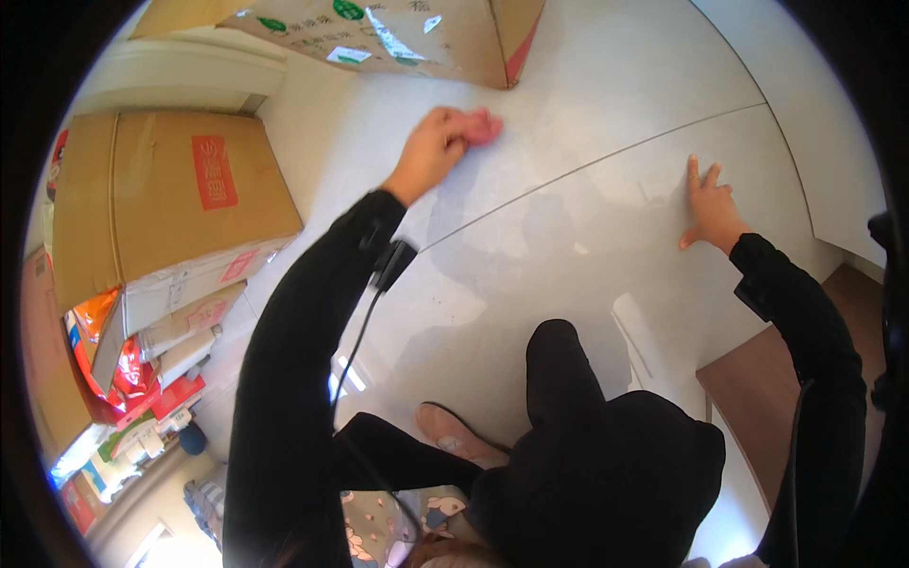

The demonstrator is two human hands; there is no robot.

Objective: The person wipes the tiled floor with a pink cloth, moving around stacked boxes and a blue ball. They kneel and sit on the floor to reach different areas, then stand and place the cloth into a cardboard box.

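Note:
Between the fingers of my left hand (426, 156) is a small, crumpled pink cloth (483, 127), partly hidden by the fingers and slightly blurred. It is at or just above the pale tiled floor (561, 177), below the corner of a cardboard box (454, 53) with green leaf prints. My right hand (712, 206) is on the right with its fingers spread and nothing in it. That hand is over the floor tiles, near a white panel; whether the fingertips press on the floor I cannot tell.
At the left stands a closed carton (170, 184) with a red label. Below it are open boxes with red and orange packets (133, 366). A white panel (817, 128) borders the floor at right, with a brown surface (753, 397) nearer. A cable (353, 348) hangs by my left sleeve.

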